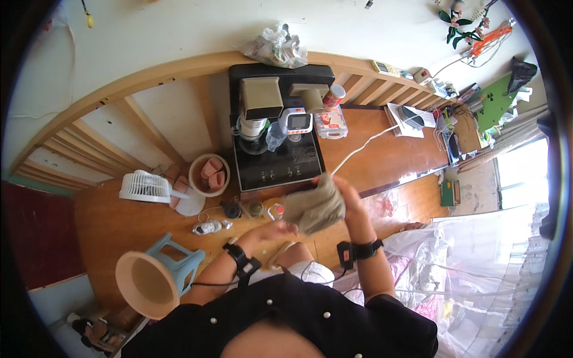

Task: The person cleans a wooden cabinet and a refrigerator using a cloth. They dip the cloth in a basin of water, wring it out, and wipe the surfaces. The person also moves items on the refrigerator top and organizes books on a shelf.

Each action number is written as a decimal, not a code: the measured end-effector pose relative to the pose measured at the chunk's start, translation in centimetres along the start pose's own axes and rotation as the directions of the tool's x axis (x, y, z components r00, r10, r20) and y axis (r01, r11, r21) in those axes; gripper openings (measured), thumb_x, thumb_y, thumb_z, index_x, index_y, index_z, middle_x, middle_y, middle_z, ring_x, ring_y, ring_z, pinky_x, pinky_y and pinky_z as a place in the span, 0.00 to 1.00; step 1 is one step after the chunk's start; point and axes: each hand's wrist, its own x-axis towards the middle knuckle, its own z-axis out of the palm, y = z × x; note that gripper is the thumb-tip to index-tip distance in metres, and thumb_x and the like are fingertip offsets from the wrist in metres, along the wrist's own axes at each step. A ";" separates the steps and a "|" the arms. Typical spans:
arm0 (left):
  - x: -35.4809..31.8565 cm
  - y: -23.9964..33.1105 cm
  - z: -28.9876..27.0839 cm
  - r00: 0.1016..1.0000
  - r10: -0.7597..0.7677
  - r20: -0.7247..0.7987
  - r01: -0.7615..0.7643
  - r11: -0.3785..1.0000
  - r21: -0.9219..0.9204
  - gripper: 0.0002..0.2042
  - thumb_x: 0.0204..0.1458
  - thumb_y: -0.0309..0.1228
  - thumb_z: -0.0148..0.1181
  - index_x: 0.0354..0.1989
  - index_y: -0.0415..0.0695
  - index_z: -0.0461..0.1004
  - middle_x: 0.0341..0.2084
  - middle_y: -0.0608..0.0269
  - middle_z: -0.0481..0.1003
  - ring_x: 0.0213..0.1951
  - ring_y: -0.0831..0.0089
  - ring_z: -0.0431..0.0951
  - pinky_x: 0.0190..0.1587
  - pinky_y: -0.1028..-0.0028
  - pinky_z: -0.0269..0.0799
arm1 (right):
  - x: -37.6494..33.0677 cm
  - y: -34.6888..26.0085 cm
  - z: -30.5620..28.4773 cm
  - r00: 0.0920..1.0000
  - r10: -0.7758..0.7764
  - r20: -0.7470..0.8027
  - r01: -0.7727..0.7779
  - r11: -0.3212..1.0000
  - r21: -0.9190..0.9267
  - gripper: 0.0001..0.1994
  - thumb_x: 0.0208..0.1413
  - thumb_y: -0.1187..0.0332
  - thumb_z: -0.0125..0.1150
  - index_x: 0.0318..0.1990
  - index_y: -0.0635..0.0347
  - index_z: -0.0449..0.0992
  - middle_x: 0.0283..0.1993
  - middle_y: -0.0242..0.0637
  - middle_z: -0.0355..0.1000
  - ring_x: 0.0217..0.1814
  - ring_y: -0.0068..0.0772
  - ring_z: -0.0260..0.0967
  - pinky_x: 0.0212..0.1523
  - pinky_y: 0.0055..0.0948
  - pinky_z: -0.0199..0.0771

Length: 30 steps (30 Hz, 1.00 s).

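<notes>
Hands and held piece. Left hand (267, 234): fingers half curled at the lower left edge of a folded grey-olive cloth (315, 209); whether they pinch it cannot be told. The cloth is held up in front of the black glass-topped cooktop (277, 164). Right hand (351, 206): closed on the cloth's right side.

Risks, judged left to right. Black wrist straps (239, 256), with thin leads: a lead could catch if the arms spread wide. Red-capped bottle (276, 211) and squat jar (256, 209), on the floor near the cooktop: either could tip if the cloth drops or a foot strays. Cloth: could slip or unfold should the right grip loosen, the left giving uncertain support; its loose edge could brush the cooktop. White cable (367, 143), passing behind the right hand: could be dragged by a snagged finger.

Containers, left to right. Peach bucket (149, 285), beside or on a blue stool (179, 259): contents not discernible. Cream tub (196, 179): pink pieces (211, 169), possibly slippers. Beige box (261, 98), at the cooktop's rear: contents hidden. Clear plastic bag (277, 48), above: pale and greenish items, indistinct. Clear plastic cup (276, 137): contents not discernible. Clear carry case (331, 123): reddish matter, printed or enclosed. Jar with red label (334, 95): white lid on, contents unconfirmed.
</notes>
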 end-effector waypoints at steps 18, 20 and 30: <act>-1.8 21.1 -17.7 0.509 0.231 -0.829 0.027 0.959 0.284 0.08 0.65 0.32 0.57 0.44 0.41 0.76 0.36 0.73 0.75 0.42 0.81 0.72 0.49 0.78 0.67 | 10.6 -12.8 -1.2 0.984 -0.133 0.117 0.100 0.962 0.253 0.19 0.70 0.63 0.48 0.62 0.63 0.69 0.56 0.46 0.75 0.55 0.42 0.76 0.56 0.41 0.78; -1.1 23.3 -19.1 0.437 0.331 -0.836 -0.050 0.937 0.345 0.08 0.65 0.32 0.57 0.45 0.41 0.76 0.36 0.73 0.74 0.42 0.82 0.72 0.48 0.79 0.67 | 12.2 -16.0 -1.2 0.952 -0.134 0.276 0.092 0.983 0.160 0.20 0.71 0.63 0.44 0.65 0.61 0.67 0.57 0.46 0.73 0.56 0.41 0.74 0.58 0.41 0.76; 3.3 27.4 -23.3 0.154 0.393 -0.907 -0.024 0.919 0.394 0.07 0.61 0.29 0.62 0.42 0.39 0.77 0.35 0.65 0.80 0.41 0.77 0.80 0.47 0.78 0.72 | 21.4 -24.4 2.0 0.965 -0.042 0.257 0.062 0.996 -0.069 0.19 0.70 0.64 0.47 0.60 0.66 0.72 0.51 0.44 0.76 0.52 0.37 0.75 0.55 0.36 0.75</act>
